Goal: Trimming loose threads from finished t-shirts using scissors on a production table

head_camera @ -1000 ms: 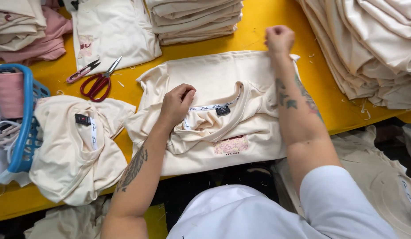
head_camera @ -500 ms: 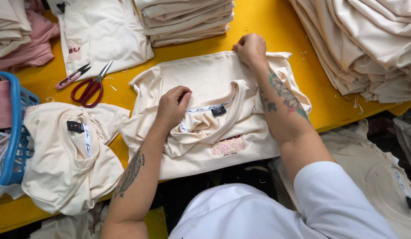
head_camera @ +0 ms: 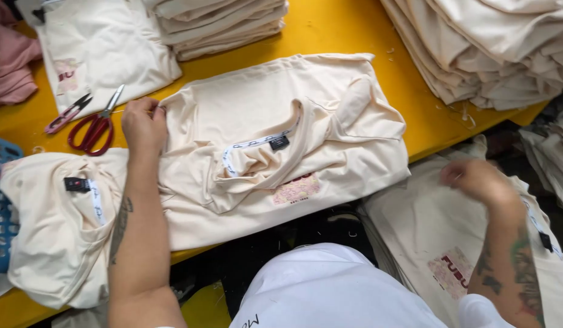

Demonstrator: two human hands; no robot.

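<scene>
Cream shirt point(head_camera: 263, 121), table point(head_camera: 330, 30) centre: left hand point(head_camera: 143, 124) fingers pinching its left edge, right hand point(head_camera: 475, 180) off the near edge, fingers blurred, state unclear; pull flat, evenly.

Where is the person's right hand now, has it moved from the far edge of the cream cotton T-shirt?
Yes. The right hand has left the cream T-shirt on the yellow table and come back toward the body, off the table's near edge.
</scene>
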